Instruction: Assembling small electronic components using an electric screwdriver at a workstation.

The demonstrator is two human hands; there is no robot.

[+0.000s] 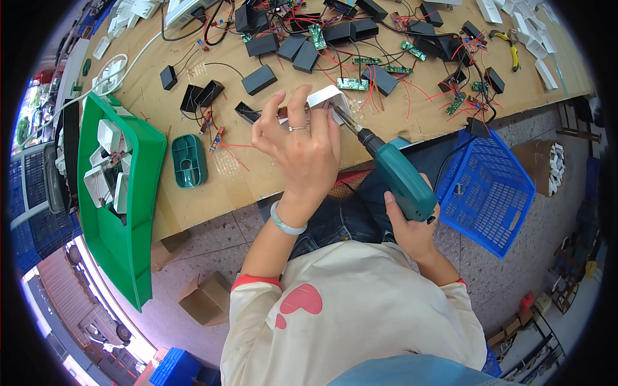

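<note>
My left hand (299, 145) grips a small white plastic housing (329, 100) at the near edge of the workbench (219, 174). A ring is on one finger and a pale bangle on the wrist. My right hand (412, 231) holds a teal electric screwdriver (399, 180) by its grip, below the bench edge. Its dark bit slants up and left and meets the white housing just beside my left fingers. Much of the housing is hidden behind my left hand.
A green tray (145, 186) with white housings overhangs the bench at the left, a teal plastic cover (188, 161) beside it. Black boxes (259, 79), green circuit boards (352, 83) and red wires crowd the far bench. A blue basket (492, 186) stands at the right, cardboard boxes (206, 299) on the floor.
</note>
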